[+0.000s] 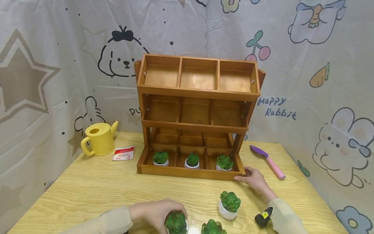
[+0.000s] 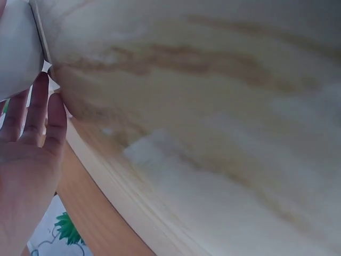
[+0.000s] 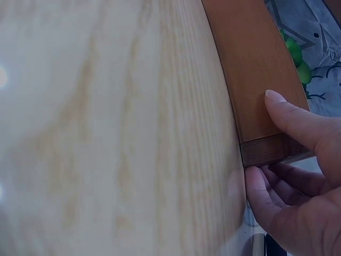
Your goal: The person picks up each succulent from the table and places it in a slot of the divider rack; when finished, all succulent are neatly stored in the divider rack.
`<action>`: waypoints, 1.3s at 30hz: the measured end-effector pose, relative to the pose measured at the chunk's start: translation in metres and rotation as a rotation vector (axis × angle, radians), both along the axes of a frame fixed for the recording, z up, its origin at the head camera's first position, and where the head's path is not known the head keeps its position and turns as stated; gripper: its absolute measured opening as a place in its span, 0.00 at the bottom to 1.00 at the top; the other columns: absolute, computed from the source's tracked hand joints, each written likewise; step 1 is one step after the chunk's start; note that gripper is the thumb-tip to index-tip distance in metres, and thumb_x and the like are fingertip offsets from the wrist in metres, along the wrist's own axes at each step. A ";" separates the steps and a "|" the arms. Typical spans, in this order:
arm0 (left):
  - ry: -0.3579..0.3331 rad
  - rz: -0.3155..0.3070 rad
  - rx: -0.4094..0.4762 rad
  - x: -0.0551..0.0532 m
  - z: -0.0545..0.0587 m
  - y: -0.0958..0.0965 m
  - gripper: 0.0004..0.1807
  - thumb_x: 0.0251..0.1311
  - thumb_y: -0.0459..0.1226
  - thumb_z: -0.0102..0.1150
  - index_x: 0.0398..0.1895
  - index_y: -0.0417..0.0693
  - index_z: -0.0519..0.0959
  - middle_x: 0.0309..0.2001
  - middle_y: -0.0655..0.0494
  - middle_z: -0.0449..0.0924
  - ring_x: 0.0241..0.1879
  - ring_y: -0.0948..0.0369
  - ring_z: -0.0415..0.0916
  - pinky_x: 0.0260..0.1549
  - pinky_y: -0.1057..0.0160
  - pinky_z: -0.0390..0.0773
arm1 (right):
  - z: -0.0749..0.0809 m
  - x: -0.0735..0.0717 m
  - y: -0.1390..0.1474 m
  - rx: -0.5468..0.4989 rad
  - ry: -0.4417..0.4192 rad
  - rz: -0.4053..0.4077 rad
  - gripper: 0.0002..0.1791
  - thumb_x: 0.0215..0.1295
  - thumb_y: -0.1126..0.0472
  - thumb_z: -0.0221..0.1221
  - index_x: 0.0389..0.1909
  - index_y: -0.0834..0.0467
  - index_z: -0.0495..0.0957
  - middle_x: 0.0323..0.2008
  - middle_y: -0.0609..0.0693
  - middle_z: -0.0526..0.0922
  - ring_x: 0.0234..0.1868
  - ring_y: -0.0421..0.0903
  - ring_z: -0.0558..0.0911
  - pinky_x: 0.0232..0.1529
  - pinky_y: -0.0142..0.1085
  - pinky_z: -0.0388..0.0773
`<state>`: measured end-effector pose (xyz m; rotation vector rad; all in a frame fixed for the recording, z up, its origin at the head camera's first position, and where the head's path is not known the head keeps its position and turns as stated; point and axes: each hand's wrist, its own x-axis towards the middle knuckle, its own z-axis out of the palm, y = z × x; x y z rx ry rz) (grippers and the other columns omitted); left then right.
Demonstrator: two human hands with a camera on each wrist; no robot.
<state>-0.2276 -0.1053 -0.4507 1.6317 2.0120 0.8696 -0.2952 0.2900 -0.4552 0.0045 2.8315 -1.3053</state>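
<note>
My left hand (image 1: 163,213) holds a potted succulent (image 1: 176,223) at the table's near edge. Its white pot (image 2: 18,50) shows against the fingertips in the left wrist view, though most of the plant is out of that view. With my right hand (image 1: 255,180) I grip the front right corner of the three-tier wooden shelf (image 1: 191,172). In the right wrist view the thumb (image 3: 295,120) lies on the front board and the other fingers bend at the corner's end. Three small succulents in white pots, one of them a middle succulent (image 1: 192,161), stand in the bottom tier's front compartments.
Two more potted succulents stand on the near table: one succulent (image 1: 229,204) by the right forearm, another succulent (image 1: 213,227) at the frame's bottom. A yellow watering can (image 1: 100,139) and a red-white packet (image 1: 123,153) lie left. A purple trowel with pink handle (image 1: 274,167) lies right.
</note>
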 end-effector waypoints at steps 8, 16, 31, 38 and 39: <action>0.073 -0.026 0.065 0.001 0.000 0.000 0.32 0.43 0.36 0.76 0.54 0.49 0.73 0.49 0.57 0.80 0.48 0.75 0.72 0.47 0.75 0.74 | 0.002 0.001 -0.001 -0.006 -0.004 -0.004 0.45 0.53 0.50 0.70 0.62 0.75 0.64 0.57 0.71 0.74 0.56 0.64 0.76 0.54 0.50 0.76; -0.011 0.074 0.076 0.002 0.000 -0.003 0.32 0.41 0.36 0.77 0.54 0.47 0.75 0.48 0.56 0.81 0.47 0.75 0.73 0.46 0.71 0.76 | -0.004 -0.002 0.001 -0.010 -0.006 -0.004 0.46 0.52 0.48 0.71 0.62 0.74 0.64 0.57 0.71 0.74 0.56 0.63 0.76 0.54 0.50 0.76; -0.170 0.303 0.195 -0.008 0.032 -0.012 0.36 0.38 0.38 0.79 0.54 0.45 0.74 0.50 0.54 0.78 0.49 0.68 0.74 0.43 0.66 0.80 | -0.005 -0.004 0.002 -0.004 0.005 -0.006 0.45 0.51 0.48 0.71 0.62 0.73 0.66 0.56 0.69 0.76 0.55 0.62 0.77 0.53 0.50 0.76; -0.026 0.329 0.296 -0.024 0.058 -0.019 0.35 0.38 0.37 0.79 0.53 0.48 0.73 0.48 0.52 0.78 0.48 0.66 0.75 0.42 0.64 0.81 | -0.005 -0.003 0.001 -0.006 0.003 0.002 0.45 0.52 0.48 0.70 0.62 0.73 0.65 0.56 0.70 0.76 0.55 0.62 0.77 0.53 0.50 0.76; 0.003 0.335 0.315 -0.026 0.063 -0.021 0.34 0.39 0.37 0.79 0.53 0.48 0.73 0.47 0.52 0.78 0.47 0.66 0.75 0.42 0.63 0.82 | -0.004 -0.002 0.001 -0.010 0.003 0.001 0.45 0.52 0.48 0.70 0.62 0.73 0.65 0.56 0.70 0.75 0.56 0.62 0.77 0.54 0.50 0.76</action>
